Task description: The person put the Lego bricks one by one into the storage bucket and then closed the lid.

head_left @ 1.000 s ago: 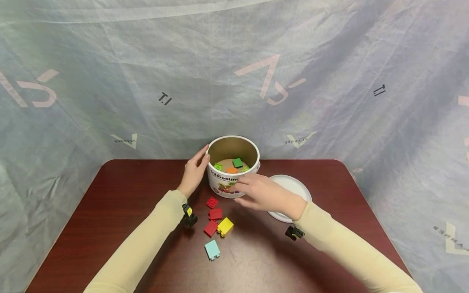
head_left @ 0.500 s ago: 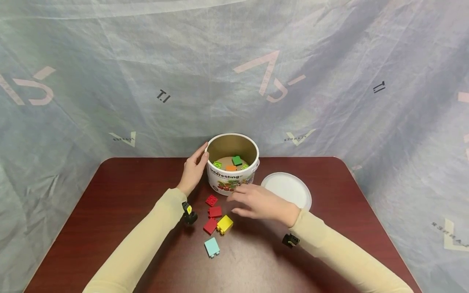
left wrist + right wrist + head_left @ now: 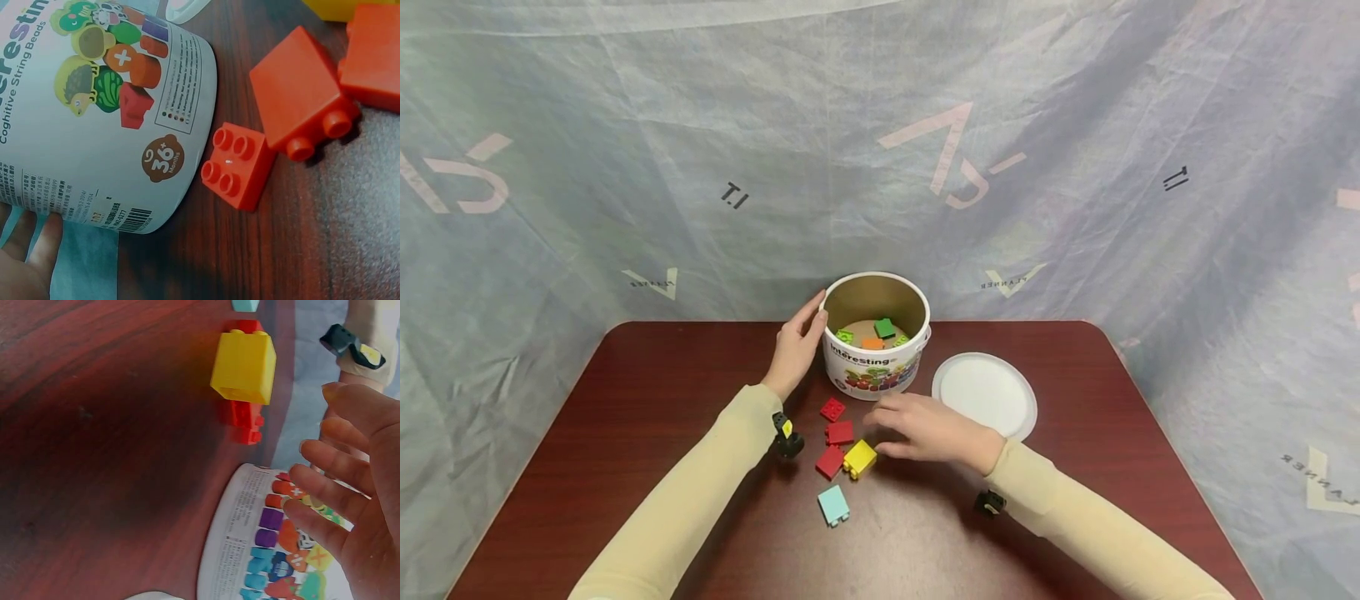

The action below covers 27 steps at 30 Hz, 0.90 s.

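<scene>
My left hand [image 3: 796, 350] rests against the left side of a round white bucket [image 3: 871, 379]. Its fingertips [image 3: 47, 240] touch the printed wall in the left wrist view. Inside the bucket lie green bricks and an orange brick [image 3: 872, 343]. Holding nothing, my right hand [image 3: 932, 429] hovers in front of the bucket, fingers spread and loosely bent. Just left of its fingertips is a yellow brick [image 3: 860, 458], also seen in the right wrist view. Several red bricks [image 3: 839, 432] lie beside it, one small red brick [image 3: 236, 165] close to the bucket's base.
A light blue brick [image 3: 833, 505] lies nearer me on the dark red wooden table [image 3: 647, 417]. To the right of the bucket is a round white lid [image 3: 988, 392], partly behind my right hand. A grey printed cloth [image 3: 820, 167] hangs behind the table.
My right hand has moved down and nearer me, from in front of the bucket's wall toward the yellow brick. My left hand stays on the bucket, and the bricks lie as before.
</scene>
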{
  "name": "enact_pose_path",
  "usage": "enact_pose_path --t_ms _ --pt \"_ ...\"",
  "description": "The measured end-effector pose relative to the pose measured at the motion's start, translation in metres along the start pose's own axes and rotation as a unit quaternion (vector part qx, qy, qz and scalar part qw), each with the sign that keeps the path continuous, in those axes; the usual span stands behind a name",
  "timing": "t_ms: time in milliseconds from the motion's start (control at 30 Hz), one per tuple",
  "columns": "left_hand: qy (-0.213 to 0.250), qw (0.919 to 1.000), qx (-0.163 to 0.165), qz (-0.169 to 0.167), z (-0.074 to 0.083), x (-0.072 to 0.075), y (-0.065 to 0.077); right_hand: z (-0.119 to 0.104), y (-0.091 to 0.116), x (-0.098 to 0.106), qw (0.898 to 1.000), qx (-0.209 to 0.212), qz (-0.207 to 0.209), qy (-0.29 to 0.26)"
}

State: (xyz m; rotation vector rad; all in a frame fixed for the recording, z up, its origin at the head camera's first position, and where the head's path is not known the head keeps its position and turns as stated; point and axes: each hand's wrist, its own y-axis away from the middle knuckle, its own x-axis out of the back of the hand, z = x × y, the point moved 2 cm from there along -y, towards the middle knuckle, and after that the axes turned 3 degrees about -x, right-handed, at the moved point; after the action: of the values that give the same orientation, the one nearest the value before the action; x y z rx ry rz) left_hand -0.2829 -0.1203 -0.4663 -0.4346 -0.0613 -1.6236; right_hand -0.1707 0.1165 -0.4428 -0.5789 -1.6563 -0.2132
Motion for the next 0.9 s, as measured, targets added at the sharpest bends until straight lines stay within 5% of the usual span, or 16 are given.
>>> enact_pose_path --t_ms 900 --pt "0.002 1.0 -0.001 0.005 -0.001 0.0 0.0 0.003 0.0 -0.029 0.998 -0.028 -0.048 -0.019"
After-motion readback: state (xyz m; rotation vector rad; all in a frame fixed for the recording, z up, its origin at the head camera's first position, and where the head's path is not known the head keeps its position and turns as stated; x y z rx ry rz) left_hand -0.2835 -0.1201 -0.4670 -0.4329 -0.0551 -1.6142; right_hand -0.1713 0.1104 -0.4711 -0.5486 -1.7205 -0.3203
